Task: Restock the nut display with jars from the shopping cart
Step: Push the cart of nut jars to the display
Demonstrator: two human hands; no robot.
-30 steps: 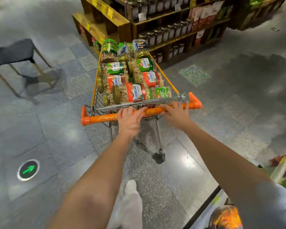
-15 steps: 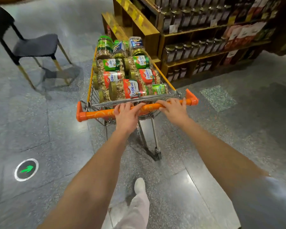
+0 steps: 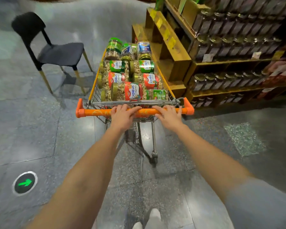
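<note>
A wire shopping cart (image 3: 96, 86) with an orange handle bar (image 3: 96, 111) stands in front of me, packed with several clear cashew jars (image 3: 132, 91) lying on their sides, red and green labels, gold lids. More jars stand upright at its far end. My left hand (image 3: 122, 116) grips the middle of the bar. My right hand (image 3: 169, 115) grips it further right. The wooden nut display (image 3: 228, 63) rises just right of the cart, its shelves lined with rows of jars.
A black chair (image 3: 56, 53) with gold-tipped legs stands on the left, close to the cart's front corner. A stepped wooden stand (image 3: 172, 52) touches the cart's right side. A green arrow marker (image 3: 24, 182) is set in the grey floor at lower left. My shoes (image 3: 153, 217) show at the bottom.
The cart has rolled forward and alongside the display. The chair and shelves now appear nearer. Both hands stay on the handle bar.
</note>
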